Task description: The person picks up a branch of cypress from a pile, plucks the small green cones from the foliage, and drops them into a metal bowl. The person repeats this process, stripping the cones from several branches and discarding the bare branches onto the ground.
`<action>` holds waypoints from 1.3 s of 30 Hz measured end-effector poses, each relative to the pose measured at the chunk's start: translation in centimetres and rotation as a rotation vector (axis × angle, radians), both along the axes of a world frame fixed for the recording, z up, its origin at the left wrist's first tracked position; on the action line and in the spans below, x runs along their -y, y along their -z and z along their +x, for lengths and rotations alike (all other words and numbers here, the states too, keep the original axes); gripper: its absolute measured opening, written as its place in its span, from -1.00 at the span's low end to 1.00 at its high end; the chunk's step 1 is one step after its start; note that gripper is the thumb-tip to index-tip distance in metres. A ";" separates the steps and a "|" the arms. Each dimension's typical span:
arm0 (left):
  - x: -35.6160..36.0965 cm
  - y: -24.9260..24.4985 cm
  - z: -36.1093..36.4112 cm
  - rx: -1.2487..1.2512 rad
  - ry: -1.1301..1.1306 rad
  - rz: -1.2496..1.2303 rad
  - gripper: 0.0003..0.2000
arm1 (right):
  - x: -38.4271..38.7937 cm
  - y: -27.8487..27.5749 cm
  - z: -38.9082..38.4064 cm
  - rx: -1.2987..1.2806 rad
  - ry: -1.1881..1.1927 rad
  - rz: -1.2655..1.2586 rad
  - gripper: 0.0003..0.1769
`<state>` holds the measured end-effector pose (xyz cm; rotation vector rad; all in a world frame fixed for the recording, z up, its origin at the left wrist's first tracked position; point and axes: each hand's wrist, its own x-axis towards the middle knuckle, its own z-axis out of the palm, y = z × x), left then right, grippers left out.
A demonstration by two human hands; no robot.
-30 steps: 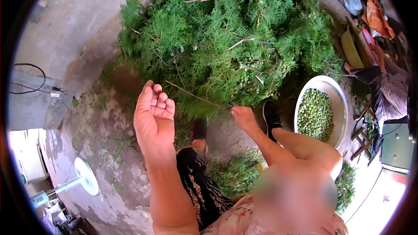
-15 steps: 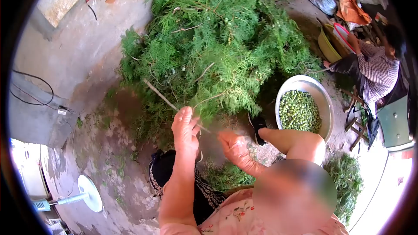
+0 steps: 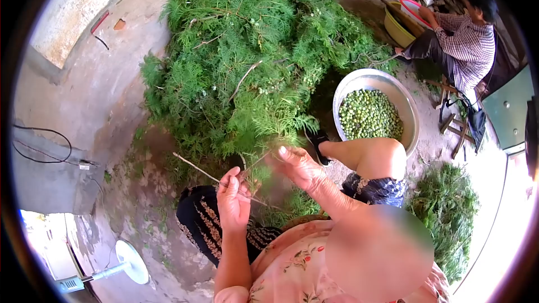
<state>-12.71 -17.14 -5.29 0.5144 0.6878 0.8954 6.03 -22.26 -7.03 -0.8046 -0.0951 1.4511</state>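
My left hand (image 3: 233, 202) is closed around a thin green-leaved branch (image 3: 197, 167), whose bare woody end sticks out to the upper left. From that hand the feathery foliage of the branch (image 3: 275, 116) reaches up and to the right, overlapping the big heap of cut greenery (image 3: 224, 73). My right hand (image 3: 306, 171) is beside the branch's side twigs, thumb up, its fingers smeared by motion. A wide metal basin (image 3: 405, 98) holding many small green round fruits (image 3: 370, 115) stands beyond my right knee.
A smaller pile of greenery (image 3: 446, 213) lies at the right. Another person (image 3: 469, 50) sits at the upper right by a yellow tub (image 3: 397, 28) and a wooden stool (image 3: 457, 129). A white fan (image 3: 132, 262) stands lower left, and a black cable (image 3: 67, 140) hangs on the wall.
My left hand has come lower with the branch and tilted it. My right hand has risen toward the foliage, thumb now raised. The whole view has shifted a little.
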 end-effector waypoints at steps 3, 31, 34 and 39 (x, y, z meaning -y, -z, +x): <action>1.6 -0.1 0.2 -0.017 -0.011 -0.036 -0.80 | 0.7 0.0 0.1 0.057 -0.041 0.062 -0.51; 2.2 -3.5 4.0 -0.204 -0.103 0.065 -0.90 | 7.0 1.3 -1.5 1.835 -0.115 0.481 -0.72; 2.1 -3.4 3.6 -0.241 -0.098 0.074 -0.90 | 7.0 3.3 -1.7 1.859 -0.088 0.509 -0.73; 2.4 -4.0 3.4 -0.282 -0.067 0.069 -0.87 | 7.1 3.4 -1.1 1.839 -0.214 0.450 -0.73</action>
